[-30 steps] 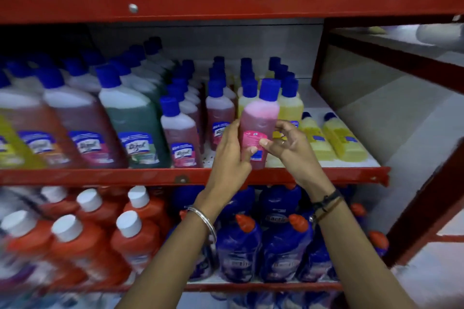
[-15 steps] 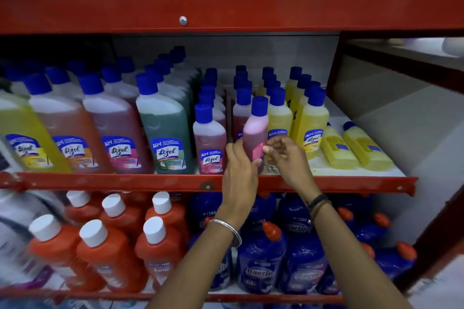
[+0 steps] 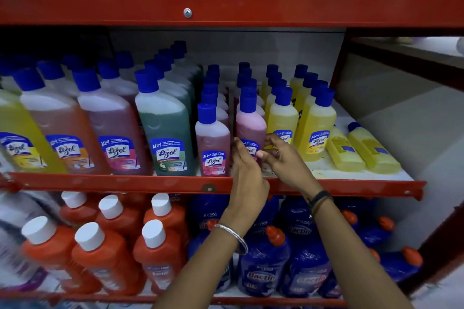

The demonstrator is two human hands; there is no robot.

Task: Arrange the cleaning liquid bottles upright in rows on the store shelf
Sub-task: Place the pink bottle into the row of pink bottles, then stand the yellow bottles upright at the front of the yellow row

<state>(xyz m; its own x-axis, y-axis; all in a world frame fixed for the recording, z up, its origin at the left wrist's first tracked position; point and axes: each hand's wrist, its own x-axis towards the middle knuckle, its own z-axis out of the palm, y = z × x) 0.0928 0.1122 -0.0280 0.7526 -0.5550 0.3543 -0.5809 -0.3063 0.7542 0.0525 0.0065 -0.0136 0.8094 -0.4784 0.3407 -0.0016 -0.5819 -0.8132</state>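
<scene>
Presently, in the head view, both my hands flank the pink Lizol bottle [image 3: 251,127], which stands upright at the front of its row on the red middle shelf [image 3: 150,183]. My left hand [image 3: 247,170] curls against its left side; my right hand [image 3: 281,155] pinches the label edge. Two yellow bottles [image 3: 361,150] lie flat at the shelf's right end.
</scene>
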